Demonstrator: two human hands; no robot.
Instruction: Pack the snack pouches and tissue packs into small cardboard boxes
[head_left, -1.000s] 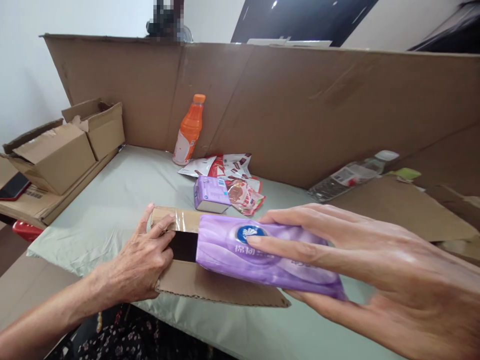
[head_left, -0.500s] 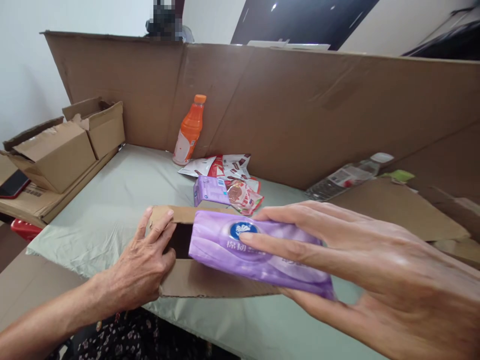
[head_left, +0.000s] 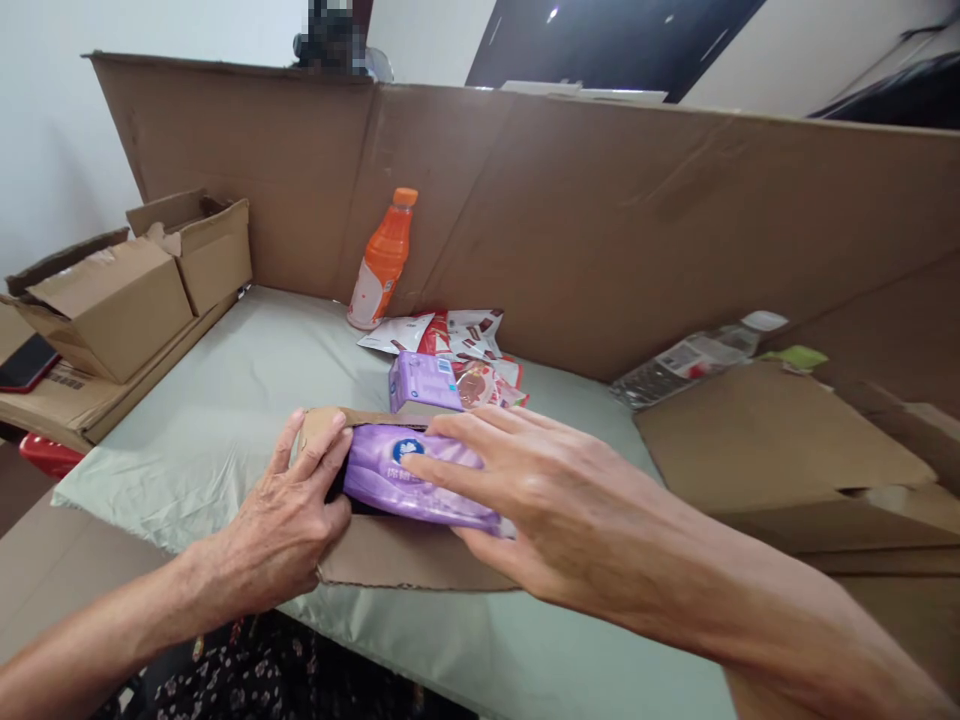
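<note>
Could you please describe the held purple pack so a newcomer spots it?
Over the pale green cover, find the open cardboard box at the left hand. The purple pack is in its opening, held by the right hand, unlike the purple packet beyond the box.

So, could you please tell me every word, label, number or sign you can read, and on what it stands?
No word or number reads clearly.
Purple pack in the right hand: white mark on a blue emblem; characters below too blurred.
Other purple pack: barcode; print too small.
Orange bottle: no readable print.
Clear bottle: print blurred.
Packets: print too small.
Flat carton at left: dark printed patch, illegible.
</note>
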